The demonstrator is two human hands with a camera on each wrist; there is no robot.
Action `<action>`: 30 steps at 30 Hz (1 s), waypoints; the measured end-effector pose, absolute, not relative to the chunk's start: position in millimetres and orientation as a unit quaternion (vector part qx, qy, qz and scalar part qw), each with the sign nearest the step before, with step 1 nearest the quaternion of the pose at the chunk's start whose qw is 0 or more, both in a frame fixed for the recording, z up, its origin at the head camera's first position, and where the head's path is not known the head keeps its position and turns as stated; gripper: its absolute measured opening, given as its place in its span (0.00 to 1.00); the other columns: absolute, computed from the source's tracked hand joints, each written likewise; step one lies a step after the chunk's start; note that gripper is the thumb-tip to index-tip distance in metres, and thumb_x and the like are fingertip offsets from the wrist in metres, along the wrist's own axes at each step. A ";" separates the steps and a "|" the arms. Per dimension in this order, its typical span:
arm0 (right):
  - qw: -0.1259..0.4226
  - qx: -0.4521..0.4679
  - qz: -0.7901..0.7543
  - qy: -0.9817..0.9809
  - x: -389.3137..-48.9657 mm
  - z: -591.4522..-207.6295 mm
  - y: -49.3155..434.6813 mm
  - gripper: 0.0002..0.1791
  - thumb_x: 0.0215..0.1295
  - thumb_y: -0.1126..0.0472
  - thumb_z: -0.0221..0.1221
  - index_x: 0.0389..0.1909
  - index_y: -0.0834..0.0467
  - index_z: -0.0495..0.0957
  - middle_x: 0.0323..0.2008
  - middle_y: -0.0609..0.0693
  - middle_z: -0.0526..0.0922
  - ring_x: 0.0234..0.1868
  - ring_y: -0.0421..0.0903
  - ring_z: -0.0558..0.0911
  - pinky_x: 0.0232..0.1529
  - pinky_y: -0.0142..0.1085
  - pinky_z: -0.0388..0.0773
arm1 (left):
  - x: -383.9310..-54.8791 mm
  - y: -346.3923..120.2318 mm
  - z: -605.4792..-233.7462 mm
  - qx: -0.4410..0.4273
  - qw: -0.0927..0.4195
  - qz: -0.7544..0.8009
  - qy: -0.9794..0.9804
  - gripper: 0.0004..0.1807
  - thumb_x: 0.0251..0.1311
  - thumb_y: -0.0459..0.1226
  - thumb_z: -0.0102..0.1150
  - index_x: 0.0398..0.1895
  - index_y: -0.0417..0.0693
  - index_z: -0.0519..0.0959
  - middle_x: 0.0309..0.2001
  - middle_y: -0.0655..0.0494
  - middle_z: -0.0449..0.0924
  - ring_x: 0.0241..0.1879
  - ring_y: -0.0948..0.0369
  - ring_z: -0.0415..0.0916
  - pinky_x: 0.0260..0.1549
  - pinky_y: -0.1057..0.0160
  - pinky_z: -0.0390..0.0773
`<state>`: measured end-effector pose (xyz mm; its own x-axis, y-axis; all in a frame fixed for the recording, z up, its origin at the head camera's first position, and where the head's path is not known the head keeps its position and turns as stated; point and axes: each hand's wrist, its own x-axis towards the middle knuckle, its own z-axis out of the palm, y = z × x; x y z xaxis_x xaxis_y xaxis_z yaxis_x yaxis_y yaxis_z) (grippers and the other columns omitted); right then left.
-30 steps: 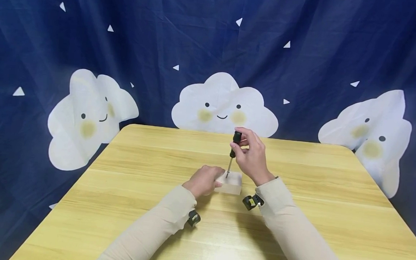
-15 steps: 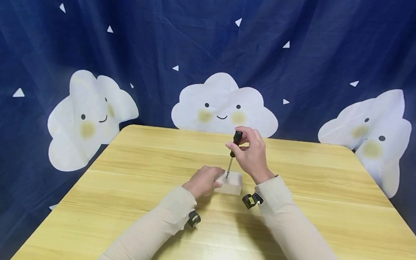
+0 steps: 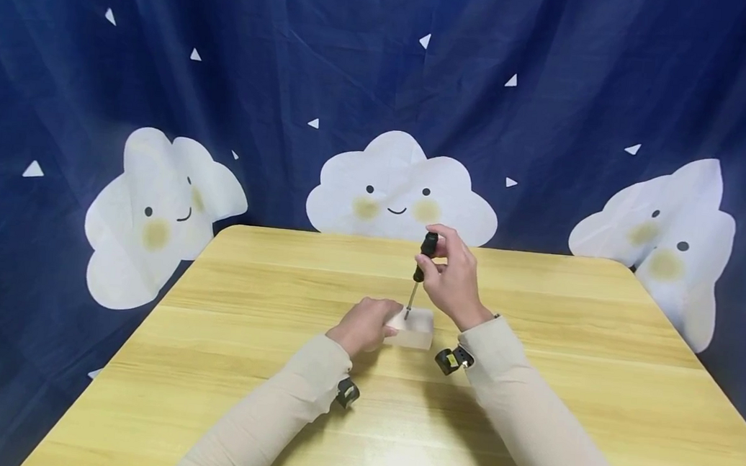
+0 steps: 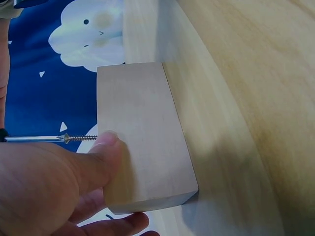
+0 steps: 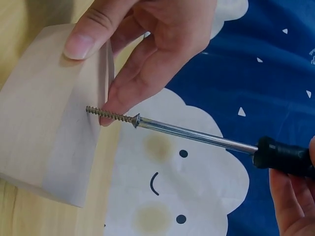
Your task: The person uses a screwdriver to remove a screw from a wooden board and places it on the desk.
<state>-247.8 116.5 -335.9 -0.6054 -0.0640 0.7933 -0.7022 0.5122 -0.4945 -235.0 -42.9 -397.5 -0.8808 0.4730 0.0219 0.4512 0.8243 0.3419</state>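
Looks from the head forward and down, over the yellow wood-grain table to the dark blue, cloud-printed cloth curtain, far enough back for both beige-sleeved arms. From the left wrist, peers closely, rolled sideways, at the pale rectangular wooden block. From the right wrist, rolled the opposite way, faces it closely, side-on to the black-handled steel screwdriver. Shares between both wrist views the block, the threaded metal screw and the bare left hand.

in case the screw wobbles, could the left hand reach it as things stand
Probably yes: the left hand grips the pale block right near the screw, and nothing seems to stand between them, though it would likely have to loosen that grip.
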 end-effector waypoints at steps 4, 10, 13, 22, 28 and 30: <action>0.373 0.252 0.429 -0.783 -248.7 -337.1 117.5 0.23 0.50 0.72 0.64 0.49 0.60 0.72 0.33 0.56 0.77 0.33 0.47 0.80 0.28 0.31 0.80 | -235.4 -42.9 -397.7 0.240 0.033 0.176 0.954 0.19 0.53 0.40 0.62 0.50 0.52 0.75 0.41 0.58 0.80 0.39 0.59 0.76 0.43 0.61 0.74; 0.402 0.241 0.429 -0.772 -249.1 -336.3 117.2 0.24 0.45 0.64 0.70 0.46 0.58 0.76 0.29 0.53 0.74 0.29 0.44 0.78 0.24 0.29 0.78 | -234.7 -42.8 -396.5 0.234 0.036 0.185 0.954 0.21 0.53 0.39 0.62 0.52 0.51 0.75 0.46 0.56 0.79 0.46 0.56 0.75 0.49 0.59 0.72; 0.405 0.238 0.432 -0.770 -249.0 -335.9 117.1 0.22 0.46 0.65 0.69 0.45 0.58 0.78 0.28 0.53 0.75 0.28 0.44 0.79 0.24 0.29 0.78 | -234.6 -42.5 -396.6 0.235 0.036 0.180 0.955 0.22 0.53 0.39 0.62 0.53 0.51 0.74 0.48 0.56 0.78 0.47 0.56 0.75 0.50 0.59 0.72; 0.365 0.258 0.446 -0.775 -246.6 -334.8 117.0 0.20 0.51 0.74 0.62 0.47 0.61 0.76 0.34 0.56 0.80 0.33 0.47 0.82 0.28 0.29 0.79 | -233.3 -41.0 -396.8 0.232 0.042 0.171 0.957 0.21 0.53 0.41 0.62 0.52 0.51 0.75 0.45 0.56 0.79 0.44 0.56 0.76 0.47 0.59 0.73; 0.402 0.246 0.450 -0.759 -245.9 -330.9 118.2 0.18 0.43 0.64 0.71 0.38 0.61 0.79 0.31 0.53 0.77 0.30 0.45 0.79 0.24 0.29 0.79 | -232.9 -41.4 -397.7 0.229 0.051 0.174 0.956 0.24 0.53 0.40 0.61 0.55 0.51 0.73 0.50 0.55 0.77 0.50 0.54 0.73 0.52 0.58 0.70; 0.409 0.239 0.445 -0.760 -245.6 -328.7 118.5 0.17 0.42 0.63 0.72 0.36 0.61 0.80 0.30 0.53 0.75 0.30 0.44 0.78 0.24 0.29 0.79 | -232.9 -41.7 -397.4 0.232 0.048 0.176 0.955 0.23 0.53 0.39 0.62 0.54 0.50 0.73 0.49 0.55 0.77 0.48 0.54 0.74 0.51 0.58 0.71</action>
